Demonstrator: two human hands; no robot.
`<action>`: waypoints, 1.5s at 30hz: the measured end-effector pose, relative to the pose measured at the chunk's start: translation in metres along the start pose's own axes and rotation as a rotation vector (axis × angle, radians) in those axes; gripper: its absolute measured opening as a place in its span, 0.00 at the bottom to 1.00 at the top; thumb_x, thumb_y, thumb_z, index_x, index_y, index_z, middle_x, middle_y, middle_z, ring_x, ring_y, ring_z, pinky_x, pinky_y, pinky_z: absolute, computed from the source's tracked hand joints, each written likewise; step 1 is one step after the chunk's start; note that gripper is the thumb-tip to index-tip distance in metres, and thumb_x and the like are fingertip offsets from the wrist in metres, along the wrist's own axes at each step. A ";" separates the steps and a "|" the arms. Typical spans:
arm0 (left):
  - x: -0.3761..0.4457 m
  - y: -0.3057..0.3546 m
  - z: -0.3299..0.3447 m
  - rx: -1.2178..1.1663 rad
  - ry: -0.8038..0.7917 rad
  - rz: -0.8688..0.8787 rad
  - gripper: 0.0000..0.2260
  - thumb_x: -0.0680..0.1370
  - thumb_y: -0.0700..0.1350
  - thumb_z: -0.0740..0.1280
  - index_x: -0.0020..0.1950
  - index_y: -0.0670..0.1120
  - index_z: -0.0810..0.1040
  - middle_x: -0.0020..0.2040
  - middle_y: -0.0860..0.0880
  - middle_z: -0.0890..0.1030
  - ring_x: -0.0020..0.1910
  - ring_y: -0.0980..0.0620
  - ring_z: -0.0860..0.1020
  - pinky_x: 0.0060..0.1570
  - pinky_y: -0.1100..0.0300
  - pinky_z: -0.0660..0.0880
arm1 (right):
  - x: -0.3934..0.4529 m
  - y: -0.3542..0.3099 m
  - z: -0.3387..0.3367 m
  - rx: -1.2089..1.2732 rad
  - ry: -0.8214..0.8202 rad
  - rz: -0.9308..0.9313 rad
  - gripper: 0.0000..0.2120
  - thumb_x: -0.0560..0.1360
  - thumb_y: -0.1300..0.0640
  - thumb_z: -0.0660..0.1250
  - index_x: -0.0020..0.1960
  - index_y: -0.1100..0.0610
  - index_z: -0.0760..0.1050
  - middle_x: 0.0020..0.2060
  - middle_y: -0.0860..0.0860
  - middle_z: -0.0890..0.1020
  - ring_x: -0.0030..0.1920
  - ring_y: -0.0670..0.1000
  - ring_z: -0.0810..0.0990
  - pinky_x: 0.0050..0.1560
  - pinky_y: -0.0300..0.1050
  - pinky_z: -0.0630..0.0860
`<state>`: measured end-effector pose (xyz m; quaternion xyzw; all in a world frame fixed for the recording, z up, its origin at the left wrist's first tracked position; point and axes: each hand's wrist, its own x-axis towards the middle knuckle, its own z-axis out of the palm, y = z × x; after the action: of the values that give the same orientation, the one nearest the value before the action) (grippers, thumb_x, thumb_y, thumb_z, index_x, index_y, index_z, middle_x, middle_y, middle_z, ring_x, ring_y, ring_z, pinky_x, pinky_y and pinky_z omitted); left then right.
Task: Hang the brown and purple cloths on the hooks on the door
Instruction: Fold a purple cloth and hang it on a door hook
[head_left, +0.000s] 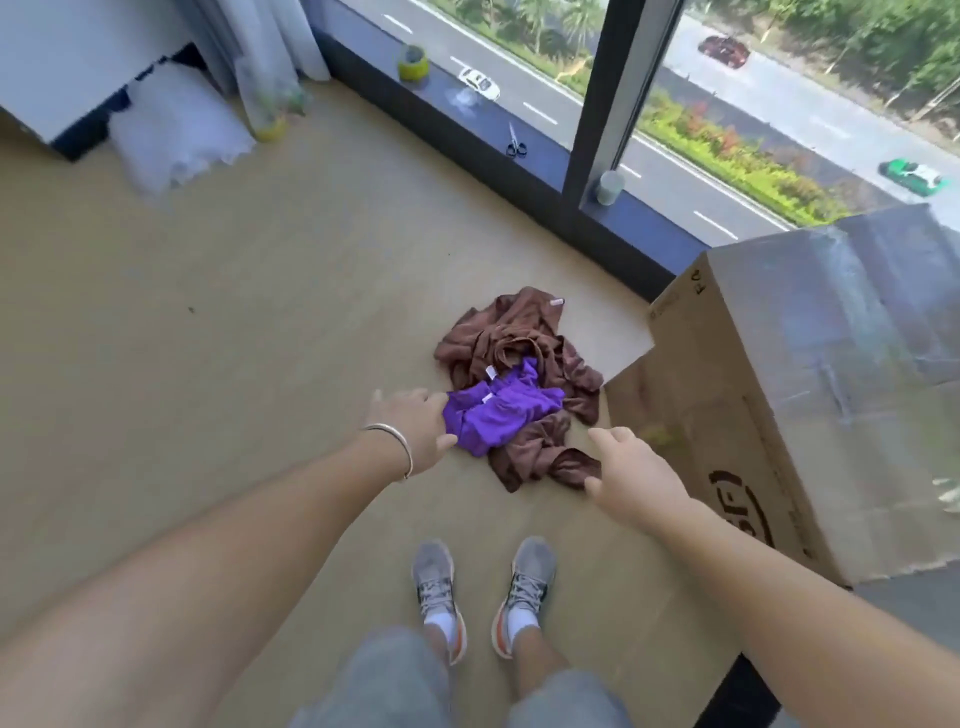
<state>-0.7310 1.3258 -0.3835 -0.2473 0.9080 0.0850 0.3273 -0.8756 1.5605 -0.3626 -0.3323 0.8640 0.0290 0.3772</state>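
Observation:
A crumpled brown cloth (514, 338) lies on the tan floor in front of my feet, with a purple cloth (498, 413) bunched on top of it. My left hand (410, 428), a bangle on its wrist, reaches down at the purple cloth's left edge with fingers relaxed; whether it touches is unclear. My right hand (631, 470) hovers at the brown cloth's lower right corner, fingers loosely spread, holding nothing. No door or hooks are in view.
A large cardboard box (789, 395) stands right of the cloths. A dark window sill (467, 135) along the back carries tape rolls and scissors (515, 141). Plastic sheeting (176, 135) and white furniture sit at the back left. My shoes (483, 597) stand just below the cloths.

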 end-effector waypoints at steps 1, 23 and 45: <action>0.015 0.000 0.017 -0.006 -0.021 -0.006 0.24 0.77 0.61 0.59 0.70 0.51 0.66 0.69 0.49 0.71 0.68 0.47 0.69 0.66 0.44 0.62 | 0.019 0.004 0.014 -0.002 -0.020 -0.009 0.28 0.75 0.51 0.64 0.73 0.53 0.62 0.67 0.54 0.68 0.64 0.57 0.71 0.60 0.51 0.72; 0.394 -0.037 0.394 -0.423 -0.003 -0.158 0.19 0.78 0.56 0.61 0.59 0.43 0.68 0.57 0.41 0.76 0.52 0.40 0.76 0.42 0.53 0.67 | 0.452 0.006 0.316 -0.196 0.215 -0.240 0.26 0.75 0.46 0.65 0.67 0.59 0.68 0.66 0.56 0.70 0.66 0.59 0.66 0.60 0.54 0.67; 0.258 -0.159 0.249 -0.602 0.256 -0.141 0.11 0.80 0.51 0.58 0.44 0.50 0.78 0.42 0.49 0.77 0.44 0.43 0.75 0.39 0.53 0.71 | 0.382 -0.096 0.176 -0.427 -0.086 -0.307 0.11 0.71 0.64 0.59 0.50 0.52 0.68 0.44 0.50 0.73 0.49 0.57 0.75 0.39 0.46 0.67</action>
<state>-0.6840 1.1658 -0.7387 -0.4038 0.8566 0.2947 0.1279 -0.8963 1.3274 -0.7251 -0.5298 0.7611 0.1671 0.3349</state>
